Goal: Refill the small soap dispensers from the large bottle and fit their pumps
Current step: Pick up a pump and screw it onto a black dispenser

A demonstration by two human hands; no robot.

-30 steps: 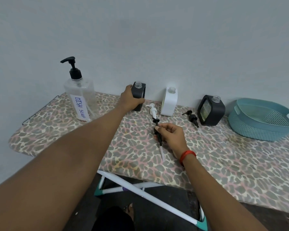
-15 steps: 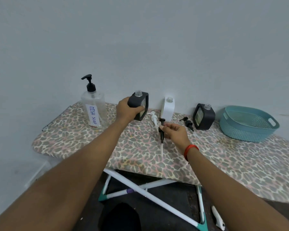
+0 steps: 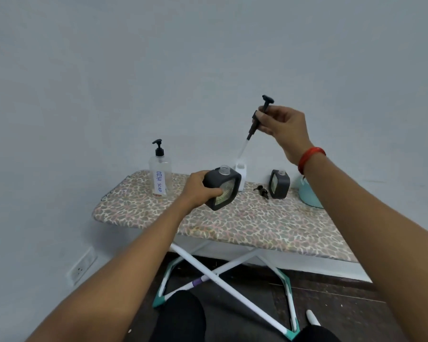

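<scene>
My left hand (image 3: 200, 191) grips a small black dispenser (image 3: 223, 188) with an open clear neck, lifted off the board and tilted. My right hand (image 3: 281, 128) holds a black pump (image 3: 257, 119) high above it, its clear tube slanting down toward the dispenser's neck without reaching it. A white dispenser (image 3: 240, 172) stands behind, partly hidden. A second black dispenser (image 3: 279, 183) stands at the right with a loose black pump (image 3: 262, 190) lying beside it. The large clear bottle labelled DISH SOAP (image 3: 160, 174) stands at the left with its pump on.
Everything rests on a leopard-print ironing board (image 3: 232, 219) against a pale wall. A teal basket (image 3: 309, 195) sits at the right, mostly behind my right arm. White crossed legs (image 3: 208, 272) show under the board. A wall socket (image 3: 80, 266) is low on the left.
My left hand lifted the black dispenser off the board and brought it forward. My right hand raised the black pump from the board to high above it. The view pulled back.
</scene>
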